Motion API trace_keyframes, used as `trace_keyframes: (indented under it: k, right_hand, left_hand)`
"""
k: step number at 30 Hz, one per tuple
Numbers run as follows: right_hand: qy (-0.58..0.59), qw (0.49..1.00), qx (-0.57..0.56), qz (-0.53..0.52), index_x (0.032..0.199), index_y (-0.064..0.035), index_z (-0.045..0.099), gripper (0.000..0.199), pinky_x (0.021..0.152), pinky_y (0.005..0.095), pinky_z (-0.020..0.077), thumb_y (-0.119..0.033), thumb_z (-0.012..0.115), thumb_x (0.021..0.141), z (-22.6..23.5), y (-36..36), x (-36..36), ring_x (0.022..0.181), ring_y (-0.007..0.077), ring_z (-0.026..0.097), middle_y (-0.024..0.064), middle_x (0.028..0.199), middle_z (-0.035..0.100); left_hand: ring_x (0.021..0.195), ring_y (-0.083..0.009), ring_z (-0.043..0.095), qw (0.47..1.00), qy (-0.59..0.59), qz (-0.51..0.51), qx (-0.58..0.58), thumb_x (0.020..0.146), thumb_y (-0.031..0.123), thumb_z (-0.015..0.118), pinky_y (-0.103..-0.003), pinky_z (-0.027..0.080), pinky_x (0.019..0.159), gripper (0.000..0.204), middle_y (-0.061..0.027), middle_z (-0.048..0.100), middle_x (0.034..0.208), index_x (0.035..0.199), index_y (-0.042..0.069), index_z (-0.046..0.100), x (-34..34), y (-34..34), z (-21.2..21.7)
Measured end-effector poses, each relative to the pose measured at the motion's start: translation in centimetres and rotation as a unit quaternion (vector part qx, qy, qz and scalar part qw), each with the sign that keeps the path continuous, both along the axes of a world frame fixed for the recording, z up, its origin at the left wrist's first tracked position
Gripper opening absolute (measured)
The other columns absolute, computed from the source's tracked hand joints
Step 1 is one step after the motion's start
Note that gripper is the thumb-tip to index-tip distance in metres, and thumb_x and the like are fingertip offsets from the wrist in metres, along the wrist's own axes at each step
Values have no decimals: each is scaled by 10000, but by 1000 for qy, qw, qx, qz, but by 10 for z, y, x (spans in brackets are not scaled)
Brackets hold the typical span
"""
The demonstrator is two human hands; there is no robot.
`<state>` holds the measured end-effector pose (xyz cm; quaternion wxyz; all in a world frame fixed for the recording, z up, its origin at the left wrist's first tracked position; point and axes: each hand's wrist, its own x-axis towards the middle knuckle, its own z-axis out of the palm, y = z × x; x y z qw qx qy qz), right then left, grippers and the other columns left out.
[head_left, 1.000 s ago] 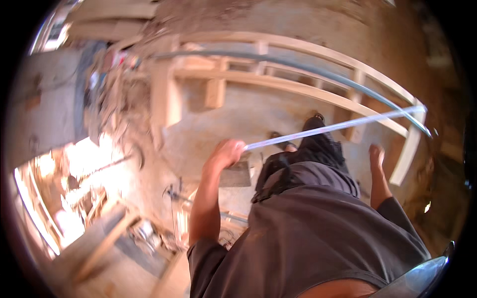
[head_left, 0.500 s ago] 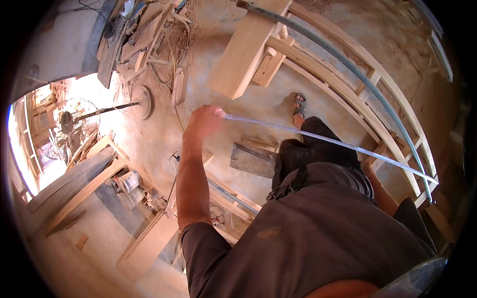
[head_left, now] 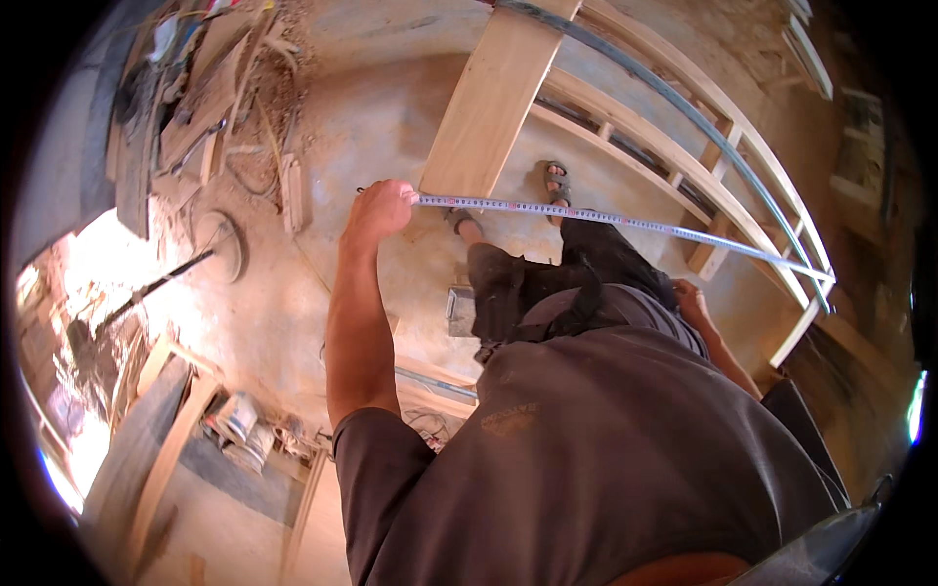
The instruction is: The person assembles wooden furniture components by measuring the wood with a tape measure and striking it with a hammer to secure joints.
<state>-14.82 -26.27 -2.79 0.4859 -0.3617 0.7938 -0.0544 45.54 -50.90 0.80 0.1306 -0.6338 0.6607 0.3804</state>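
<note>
Measuring tape (head_left: pixel 576 211) runs from the left hand (head_left: pixel 383 207), fingers gripping it near the lower-left corner of a plank (head_left: pixel 493 107), to a wooden frame's (head_left: pixel 625 115) right end; the right hand's (head_left: pixel 690 301) fingers I cannot tell.

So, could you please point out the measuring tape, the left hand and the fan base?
Measuring tape (head_left: pixel 625 222): head view, on the stretched blade.
Left hand (head_left: pixel 383 208): head view, on its back.
Fan base (head_left: pixel 223 244): head view, on its round disc.

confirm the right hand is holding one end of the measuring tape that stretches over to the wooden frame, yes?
Not quite: in the head view, the left hand holds that end of the measuring tape; it does stretch over to the wooden frame.
</note>
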Motion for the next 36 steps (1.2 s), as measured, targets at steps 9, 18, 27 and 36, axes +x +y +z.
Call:
trace_keyframes:
  k: [9, 18, 27, 36]
  right_hand:
    - [-25, 995, 48, 86, 1096, -68, 720, 291, 852, 383, 534, -77, 503, 901, -39, 150, 87, 988, 282, 699, 174, 1056, 728]
    - [16, 998, 50, 27, 1123, 44, 694, 291, 800, 322, 522, -133, 568, 929, 35, 33, 167, 876, 184, 648, 100, 971, 731]
    - [-285, 875, -69, -384, 1339, 3, 492, 434, 936, 416, 517, -147, 563, 938, 24, -82, 143, 1097, 305, 646, 203, 1219, 642]
    - [-373, 680, -185, -603, 1131, -23, 537, 219, 987, 486, 478, -174, 536, 972, 27, -115, 98, 1102, 364, 597, 207, 1186, 629]
  left_hand:
    - [543, -266, 531, 989, 124, -43, 69, 922, 204, 557, -407, 425, 563, 252, -150, 558, 605, 781, 18, 652, 18, -28, -30]
    - [531, -189, 507, 967, 164, -20, 195, 901, 259, 573, -366, 408, 541, 338, -77, 560, 570, 676, 11, 624, 23, -47, -25]
    - [649, -249, 615, 959, 137, -119, 216, 877, 209, 556, -381, 500, 661, 266, -91, 688, 702, 789, 30, 732, 23, -60, -25]
    - [550, -166, 625, 949, 212, -78, 220, 901, 240, 569, -324, 497, 541, 315, -97, 682, 626, 724, 15, 700, 22, -57, -51]
